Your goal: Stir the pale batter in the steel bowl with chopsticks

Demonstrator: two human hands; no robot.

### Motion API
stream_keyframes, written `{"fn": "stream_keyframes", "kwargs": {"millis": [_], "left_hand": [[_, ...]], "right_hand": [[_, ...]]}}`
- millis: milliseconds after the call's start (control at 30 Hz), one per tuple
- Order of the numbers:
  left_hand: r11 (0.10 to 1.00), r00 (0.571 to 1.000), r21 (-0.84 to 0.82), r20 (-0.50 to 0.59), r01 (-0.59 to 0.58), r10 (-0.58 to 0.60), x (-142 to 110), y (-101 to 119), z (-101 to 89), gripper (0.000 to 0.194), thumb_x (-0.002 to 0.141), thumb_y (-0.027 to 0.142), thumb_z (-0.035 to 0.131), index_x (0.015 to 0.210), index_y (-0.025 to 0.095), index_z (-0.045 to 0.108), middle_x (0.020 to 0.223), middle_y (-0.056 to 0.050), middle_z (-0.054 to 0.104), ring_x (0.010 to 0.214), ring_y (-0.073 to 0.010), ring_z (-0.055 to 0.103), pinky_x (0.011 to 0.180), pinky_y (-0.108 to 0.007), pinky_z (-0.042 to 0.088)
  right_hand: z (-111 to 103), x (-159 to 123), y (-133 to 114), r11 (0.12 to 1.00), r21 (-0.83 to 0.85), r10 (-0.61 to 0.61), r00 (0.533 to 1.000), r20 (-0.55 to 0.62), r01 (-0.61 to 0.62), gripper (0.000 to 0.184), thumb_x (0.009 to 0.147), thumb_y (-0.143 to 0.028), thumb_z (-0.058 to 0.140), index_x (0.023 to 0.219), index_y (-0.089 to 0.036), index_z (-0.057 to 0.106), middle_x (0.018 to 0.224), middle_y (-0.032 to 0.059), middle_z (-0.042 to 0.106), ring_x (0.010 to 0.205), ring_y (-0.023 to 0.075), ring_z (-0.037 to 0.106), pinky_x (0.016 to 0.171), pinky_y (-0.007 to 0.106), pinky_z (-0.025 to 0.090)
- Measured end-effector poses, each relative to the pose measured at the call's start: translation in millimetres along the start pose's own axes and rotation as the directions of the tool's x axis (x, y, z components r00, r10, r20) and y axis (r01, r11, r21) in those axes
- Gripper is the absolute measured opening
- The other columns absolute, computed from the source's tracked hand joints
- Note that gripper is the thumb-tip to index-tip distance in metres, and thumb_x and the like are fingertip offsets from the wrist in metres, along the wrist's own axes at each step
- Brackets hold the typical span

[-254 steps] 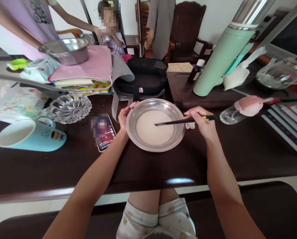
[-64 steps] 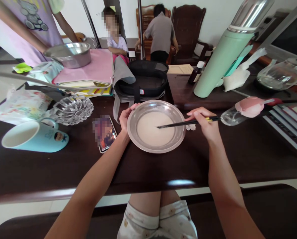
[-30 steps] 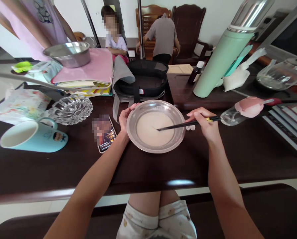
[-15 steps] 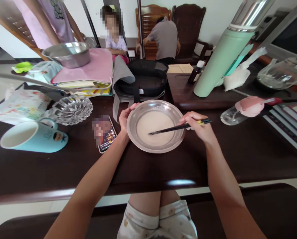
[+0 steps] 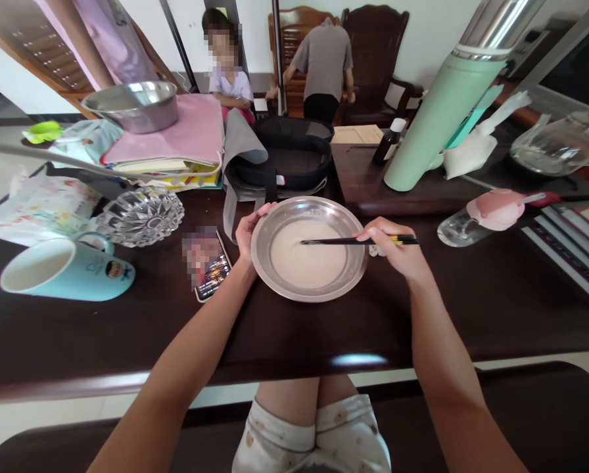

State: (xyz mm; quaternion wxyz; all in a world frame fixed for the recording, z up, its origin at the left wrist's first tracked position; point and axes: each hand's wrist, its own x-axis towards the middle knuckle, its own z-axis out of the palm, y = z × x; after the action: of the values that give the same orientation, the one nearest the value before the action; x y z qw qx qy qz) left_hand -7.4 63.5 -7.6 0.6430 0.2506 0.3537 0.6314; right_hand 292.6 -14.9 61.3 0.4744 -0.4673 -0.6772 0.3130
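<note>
A round metal bowl [image 5: 308, 293] stands on the dark wooden table, part filled with a pale, milky batter-like liquid [image 5: 309, 266]. My left hand [image 5: 250, 231] grips the bowl's left side, some fingers hidden behind its rim. Closed around black chopsticks [image 5: 341, 241] with gold-patterned ends, my right hand [image 5: 388, 244] is at the bowl's right rim. The chopstick tips dip into the liquid near its middle. Left of the bowl lies a lit phone [image 5: 208, 264].
A light-blue mug [image 5: 68, 269] and cut-glass dish [image 5: 144, 217] are at left. Behind the bowl lies a black-and-grey bag [image 5: 284, 161]. A green thermos [image 5: 427, 121], a pink-lidded bottle [image 5: 482, 217] and stacked books [image 5: 570, 253] are at right. Several people are beyond the table.
The chopstick tips have swung away from me through the liquid, so the sticks now lie nearly level across the view. My left hand and the bowl stay put. A person behind has straightened somewhat.
</note>
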Motion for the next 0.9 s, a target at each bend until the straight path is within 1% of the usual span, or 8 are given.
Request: {"fn": "stream_keyframes", "kwargs": {"millis": [100, 267, 333, 433, 567, 667, 733, 900], "left_hand": [[1.000, 0.999, 0.000, 0.033, -0.009, 0.009, 0.9, -1.0, -1.0, 0.012, 0.086, 0.040, 0.071, 0.083, 0.029, 0.076, 0.109, -0.003, 0.087, 0.140, -0.0320, 0.067, 0.122, -0.046, 0.051], [1.000, 1.000, -0.027, 0.007, -0.005, 0.006, -0.4, 0.6, 2.9, 0.013, 0.088, 0.034, 0.066, 0.080, 0.027, 0.074, 0.106, -0.004, 0.087, 0.140, -0.0314, 0.067, 0.124, -0.044, 0.051], [1.000, 1.000, -0.008, -0.002, 0.009, -0.009, -1.2, 4.2, 4.3, 0.013, 0.088, 0.032, 0.065, 0.080, 0.028, 0.075, 0.106, -0.003, 0.087, 0.139, -0.0305, 0.069, 0.124, -0.043, 0.051], [0.995, 0.998, 0.083, -0.030, 0.057, -0.055, -2.7, 12.6, 4.2, 0.019, 0.088, 0.034, 0.063, 0.091, 0.027, 0.081, 0.110, -0.004, 0.087, 0.134, -0.0322, 0.072, 0.121, -0.047, 0.054], [0.975, 0.991, 0.195, -0.091, 0.110, -0.094, -10.0, 21.7, 3.0, 0.030, 0.086, 0.035, 0.065, 0.106, 0.023, 0.084, 0.112, -0.008, 0.086, 0.127, -0.0353, 0.075, 0.118, -0.050, 0.056], [0.964, 0.993, 0.264, -0.120, 0.043, -0.011, -22.5, 22.1, 5.0, 0.030, 0.088, 0.036, 0.069, 0.112, 0.023, 0.083, 0.117, -0.008, 0.086, 0.130, -0.0354, 0.073, 0.119, -0.047, 0.054], [0.937, 0.986, 0.346, -0.131, -0.048, 0.100, -34.3, 21.1, 6.8, 0.030, 0.092, 0.036, 0.069, 0.117, 0.025, 0.081, 0.126, -0.007, 0.084, 0.137, -0.0345, 0.068, 0.124, -0.046, 0.049], [0.781, 0.968, 0.602, -0.051, -0.167, 0.246, -72.3, 22.9, 9.1, 0.038, 0.103, 0.049, 0.070, 0.135, 0.029, 0.072, 0.152, -0.009, 0.071, 0.155, -0.0363, 0.051, 0.135, -0.049, 0.029]], "right_hand": [[-2.6, -1.1, 0.1, 0.999, 0.019, 0.052, 0.996, -0.078, -0.051, 0.052, 0.097, -0.071, 0.071, 0.074, -0.026, 0.083, 0.074, 0.0044, 0.080, 0.065, 0.0196, 0.071, 0.060, 0.033, 0.056], [2.6, 0.0, 2.0, 0.999, 0.036, -0.005, 0.999, 0.036, 0.004, 0.052, 0.094, -0.074, 0.072, 0.077, -0.027, 0.085, 0.081, 0.0053, 0.084, 0.077, 0.0226, 0.078, 0.070, 0.035, 0.061], [2.6, 0.7, 2.9, 1.000, 0.021, 0.002, 1.000, 0.009, -0.002, 0.052, 0.094, -0.075, 0.072, 0.079, -0.027, 0.085, 0.083, 0.0054, 0.085, 0.077, 0.0224, 0.078, 0.068, 0.035, 0.061], [-0.6, 0.5, 2.9, 0.998, 0.032, 0.060, 0.996, -0.073, -0.058, 0.053, 0.094, -0.074, 0.073, 0.074, -0.025, 0.082, 0.076, 0.0049, 0.082, 0.069, 0.0211, 0.076, 0.060, 0.032, 0.057], [0.4, -0.1, 1.0, 0.998, 0.044, 0.044, 0.999, 0.021, -0.045, 0.055, 0.094, -0.075, 0.072, 0.073, -0.025, 0.082, 0.075, 0.0051, 0.082, 0.073, 0.0226, 0.078, 0.064, 0.033, 0.059], [2.9, -0.2, 0.5, 0.999, 0.045, 0.002, 0.998, 0.066, -0.005, 0.053, 0.095, -0.073, 0.072, 0.076, -0.026, 0.084, 0.082, 0.0054, 0.084, 0.080, 0.0228, 0.080, 0.073, 0.034, 0.061], [2.7, -0.2, 0.7, 0.999, 0.041, 0.016, 0.999, 0.044, -0.018, 0.052, 0.096, -0.072, 0.071, 0.076, -0.026, 0.083, 0.081, 0.0048, 0.084, 0.073, 0.0204, 0.077, 0.068, 0.033, 0.059], [1.8, 0.0, -0.5, 0.999, 0.038, 0.026, 0.999, 0.032, -0.027, 0.054, 0.095, -0.074, 0.070, 0.073, -0.026, 0.082, 0.078, 0.0048, 0.083, 0.078, 0.0231, 0.080, 0.072, 0.034, 0.060]]}}
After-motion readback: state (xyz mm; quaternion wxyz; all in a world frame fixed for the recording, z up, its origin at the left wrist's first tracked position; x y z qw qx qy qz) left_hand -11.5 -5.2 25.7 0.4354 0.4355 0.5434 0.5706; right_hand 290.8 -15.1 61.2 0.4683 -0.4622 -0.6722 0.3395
